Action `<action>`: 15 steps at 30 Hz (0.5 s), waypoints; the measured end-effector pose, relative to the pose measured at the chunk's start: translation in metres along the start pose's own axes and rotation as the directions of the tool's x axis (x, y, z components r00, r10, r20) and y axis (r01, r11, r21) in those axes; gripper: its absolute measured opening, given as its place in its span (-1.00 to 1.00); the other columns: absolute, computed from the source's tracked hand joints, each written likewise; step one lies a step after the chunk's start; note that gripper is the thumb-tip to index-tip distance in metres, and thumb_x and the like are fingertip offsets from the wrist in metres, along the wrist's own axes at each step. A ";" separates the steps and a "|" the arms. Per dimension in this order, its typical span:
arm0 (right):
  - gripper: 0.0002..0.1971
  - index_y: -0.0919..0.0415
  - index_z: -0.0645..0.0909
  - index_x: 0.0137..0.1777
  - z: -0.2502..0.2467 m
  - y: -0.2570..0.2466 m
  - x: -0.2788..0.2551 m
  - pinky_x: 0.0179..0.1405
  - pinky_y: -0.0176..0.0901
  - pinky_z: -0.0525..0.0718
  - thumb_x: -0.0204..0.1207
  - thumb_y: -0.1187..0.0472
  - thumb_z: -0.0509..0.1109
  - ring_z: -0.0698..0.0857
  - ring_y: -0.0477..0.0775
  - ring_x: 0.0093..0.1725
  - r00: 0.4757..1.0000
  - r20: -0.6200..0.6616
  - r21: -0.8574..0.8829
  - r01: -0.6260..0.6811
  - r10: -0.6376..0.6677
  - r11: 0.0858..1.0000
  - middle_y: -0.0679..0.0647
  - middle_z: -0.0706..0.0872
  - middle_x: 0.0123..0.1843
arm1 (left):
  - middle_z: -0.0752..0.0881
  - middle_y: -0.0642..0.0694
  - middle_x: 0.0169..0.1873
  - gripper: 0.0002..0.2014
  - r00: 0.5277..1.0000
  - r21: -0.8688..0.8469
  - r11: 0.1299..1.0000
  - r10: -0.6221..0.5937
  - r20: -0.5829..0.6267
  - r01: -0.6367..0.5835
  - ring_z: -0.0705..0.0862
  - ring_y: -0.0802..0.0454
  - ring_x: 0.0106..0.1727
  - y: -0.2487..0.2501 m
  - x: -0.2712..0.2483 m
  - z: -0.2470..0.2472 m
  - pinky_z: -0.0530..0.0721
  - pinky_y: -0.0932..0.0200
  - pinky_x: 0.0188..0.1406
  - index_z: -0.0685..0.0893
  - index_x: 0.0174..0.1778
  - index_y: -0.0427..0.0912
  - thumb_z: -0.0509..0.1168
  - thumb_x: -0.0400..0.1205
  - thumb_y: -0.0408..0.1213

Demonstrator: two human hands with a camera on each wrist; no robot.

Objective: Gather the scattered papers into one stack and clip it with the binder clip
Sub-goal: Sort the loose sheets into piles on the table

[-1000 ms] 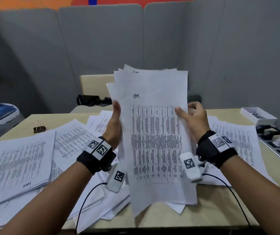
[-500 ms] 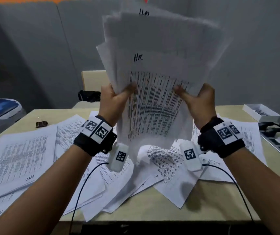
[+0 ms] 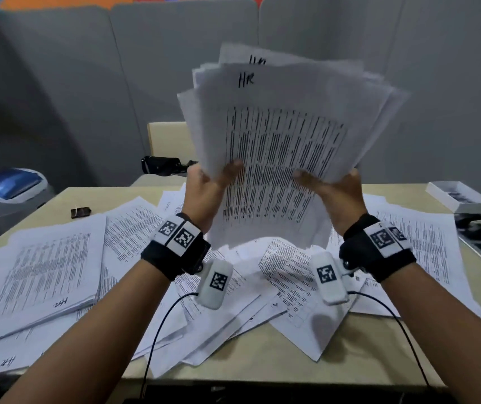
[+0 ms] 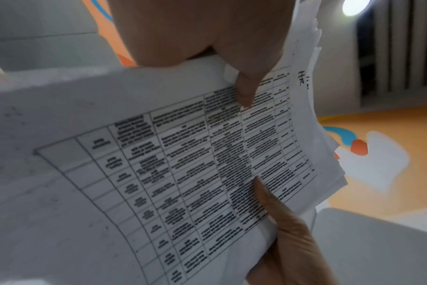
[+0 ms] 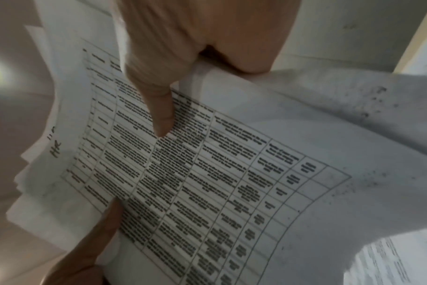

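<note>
Where hands grip, sheaf marked "HR"

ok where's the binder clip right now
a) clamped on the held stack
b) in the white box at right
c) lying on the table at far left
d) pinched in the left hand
c: the binder clip lies alone on the table at far left, while the left hand and right hand grip the raised stack.

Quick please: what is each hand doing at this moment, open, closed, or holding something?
Left hand: closed, gripping the left edge of the raised paper stack.
Right hand: closed, gripping the right edge of the same stack.
</note>
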State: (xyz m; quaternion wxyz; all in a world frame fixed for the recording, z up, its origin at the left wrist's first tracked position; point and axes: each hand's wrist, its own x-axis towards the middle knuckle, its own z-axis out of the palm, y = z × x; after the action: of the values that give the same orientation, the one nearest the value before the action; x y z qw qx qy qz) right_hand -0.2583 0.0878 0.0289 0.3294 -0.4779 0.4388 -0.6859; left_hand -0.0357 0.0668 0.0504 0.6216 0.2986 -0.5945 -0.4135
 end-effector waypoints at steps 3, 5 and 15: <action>-0.45 0.10 0.63 0.21 0.002 0.005 -0.006 0.30 0.01 0.70 0.22 0.23 0.73 0.80 0.01 0.18 0.999 0.026 -0.031 -0.018 0.019 0.999 0.03 0.82 0.16 | 0.79 -0.21 0.08 -0.73 0.995 -0.039 0.996 -0.084 0.047 0.086 0.75 -0.12 0.12 -0.010 -0.001 0.000 0.74 -0.04 0.19 0.70 0.15 -0.17 0.45 0.55 -0.42; -0.31 0.23 0.69 0.22 0.001 0.029 -0.018 0.32 0.14 0.70 0.06 0.07 0.79 0.82 0.07 0.14 0.986 0.090 -0.108 -0.128 0.138 0.986 0.09 0.84 0.13 | 0.80 -0.19 0.06 -0.71 0.967 0.040 0.972 -0.235 0.095 0.232 0.77 -0.10 0.09 -0.032 -0.012 -0.005 0.71 -0.11 0.22 0.72 0.11 -0.11 0.50 0.47 -0.37; -0.47 0.16 0.72 0.10 0.010 -0.016 -0.001 0.21 0.04 0.76 0.15 -0.01 0.73 0.83 0.05 0.10 0.988 0.151 -0.252 0.020 0.019 0.968 0.06 0.85 0.05 | 0.76 -0.27 0.07 -0.59 0.992 0.111 0.989 -0.107 0.073 0.099 0.78 -0.10 0.08 -0.001 0.005 -0.009 0.77 0.12 0.04 0.61 0.26 -0.31 0.49 0.49 -0.44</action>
State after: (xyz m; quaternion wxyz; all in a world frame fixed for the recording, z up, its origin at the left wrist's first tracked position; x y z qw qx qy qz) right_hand -0.2485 0.0919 0.0445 0.2982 -0.5669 0.4961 -0.5862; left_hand -0.0268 0.0605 0.0513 0.5587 0.3455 -0.6235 -0.4240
